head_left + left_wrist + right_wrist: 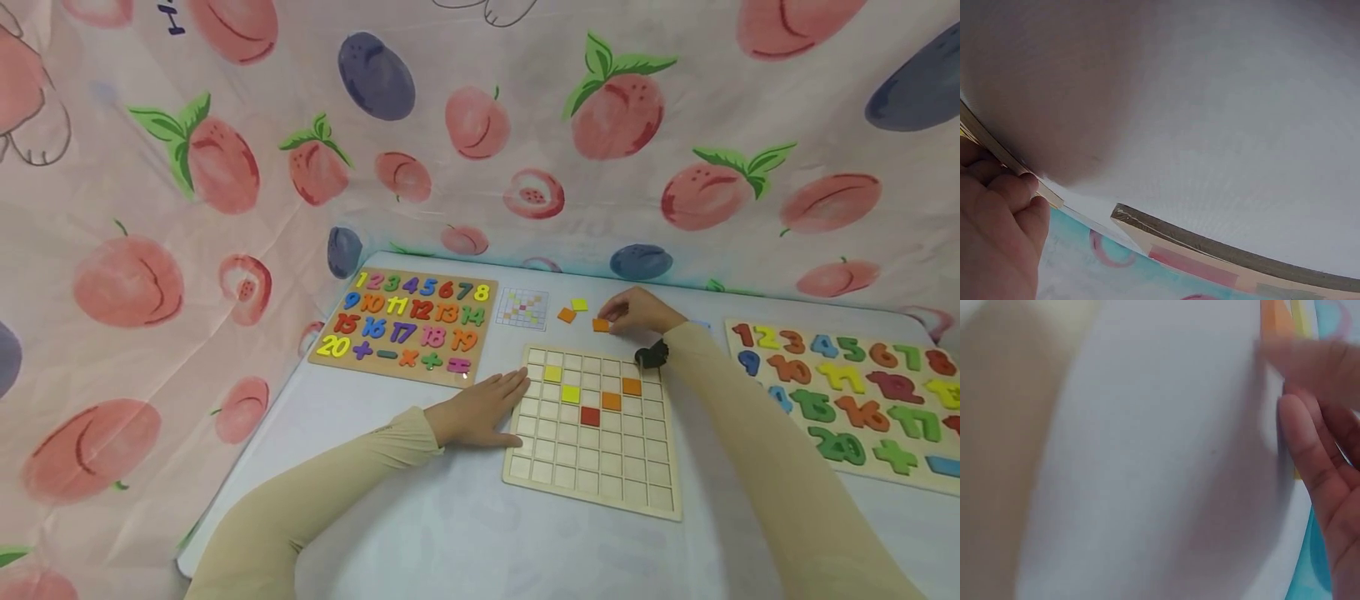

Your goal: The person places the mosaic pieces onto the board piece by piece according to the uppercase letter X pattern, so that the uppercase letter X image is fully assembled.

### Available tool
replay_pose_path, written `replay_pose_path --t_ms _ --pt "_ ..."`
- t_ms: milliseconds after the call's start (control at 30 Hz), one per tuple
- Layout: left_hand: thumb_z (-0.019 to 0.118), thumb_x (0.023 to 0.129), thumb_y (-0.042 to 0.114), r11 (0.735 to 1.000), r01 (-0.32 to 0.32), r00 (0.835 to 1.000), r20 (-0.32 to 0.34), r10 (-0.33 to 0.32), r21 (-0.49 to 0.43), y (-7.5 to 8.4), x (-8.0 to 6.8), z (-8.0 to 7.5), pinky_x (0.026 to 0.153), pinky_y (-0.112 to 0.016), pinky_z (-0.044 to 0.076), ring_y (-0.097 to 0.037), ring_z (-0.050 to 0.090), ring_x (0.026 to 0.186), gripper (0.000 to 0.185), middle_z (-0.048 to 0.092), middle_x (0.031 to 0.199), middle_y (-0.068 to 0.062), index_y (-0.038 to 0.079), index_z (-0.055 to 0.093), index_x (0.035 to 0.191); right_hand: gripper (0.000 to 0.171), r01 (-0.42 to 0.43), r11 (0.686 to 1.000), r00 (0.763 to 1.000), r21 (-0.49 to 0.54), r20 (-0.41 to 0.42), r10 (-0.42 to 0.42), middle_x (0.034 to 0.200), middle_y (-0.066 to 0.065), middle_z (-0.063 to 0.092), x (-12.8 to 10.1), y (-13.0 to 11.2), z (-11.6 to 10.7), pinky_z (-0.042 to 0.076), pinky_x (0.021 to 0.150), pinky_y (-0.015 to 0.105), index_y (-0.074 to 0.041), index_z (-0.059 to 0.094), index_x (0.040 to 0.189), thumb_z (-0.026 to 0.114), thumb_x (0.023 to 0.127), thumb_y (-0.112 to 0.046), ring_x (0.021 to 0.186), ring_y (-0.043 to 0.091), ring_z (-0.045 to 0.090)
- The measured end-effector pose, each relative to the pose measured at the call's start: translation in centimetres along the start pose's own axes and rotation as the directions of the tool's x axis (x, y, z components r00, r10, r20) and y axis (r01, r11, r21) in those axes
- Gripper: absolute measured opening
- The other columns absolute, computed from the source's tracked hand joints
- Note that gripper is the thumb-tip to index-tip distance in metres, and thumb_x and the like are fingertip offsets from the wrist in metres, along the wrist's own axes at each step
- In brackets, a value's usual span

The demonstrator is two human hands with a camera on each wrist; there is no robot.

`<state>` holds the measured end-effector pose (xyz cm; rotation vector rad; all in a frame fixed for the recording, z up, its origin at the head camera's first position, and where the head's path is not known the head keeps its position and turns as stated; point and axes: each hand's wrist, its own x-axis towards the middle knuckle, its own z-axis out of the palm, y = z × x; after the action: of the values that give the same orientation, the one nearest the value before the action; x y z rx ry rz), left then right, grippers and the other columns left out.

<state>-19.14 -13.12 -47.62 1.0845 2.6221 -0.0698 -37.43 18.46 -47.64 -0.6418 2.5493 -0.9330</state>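
A square wooden grid board (585, 492) lies on the table with two yellow tiles, one red tile (590, 416) and two orange tiles in its cells. My left hand (480, 411) rests on the board's left edge, fingers spread; the left wrist view shows its fingertips along the board's side (1004, 153). Beyond the board, my right hand (637, 312) pinches an orange tile (600, 326) at its edge with thumb and fingertips. To its left lie another orange tile (567, 315) and a yellow tile (579, 305). The right wrist view is blurred around the thumb.
A small printed pattern card (522, 308) lies behind the board. One number puzzle board (480, 371) is at the back left and another (798, 392) at the right. A fruit-print curtain (480, 167) rises behind the white table (420, 533).
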Motion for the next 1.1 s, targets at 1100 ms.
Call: replay_pose_path --t_ms 1100 --pt "0.044 0.088 0.064 1.000 0.016 1.000 0.014 -0.016 -0.005 0.20 0.12 0.04 0.122 -0.033 0.011 -0.020 0.005 0.148 0.094 0.000 0.160 -0.009 0.006 0.006 0.151 0.020 0.066 0.993 0.998 -0.093 0.003 -0.066 0.082 0.010 0.066 -0.36 -0.37 0.34 0.049 0.069 0.027 -0.001 0.068 0.091 0.077 0.074 -0.007 0.073 0.014 0.057"
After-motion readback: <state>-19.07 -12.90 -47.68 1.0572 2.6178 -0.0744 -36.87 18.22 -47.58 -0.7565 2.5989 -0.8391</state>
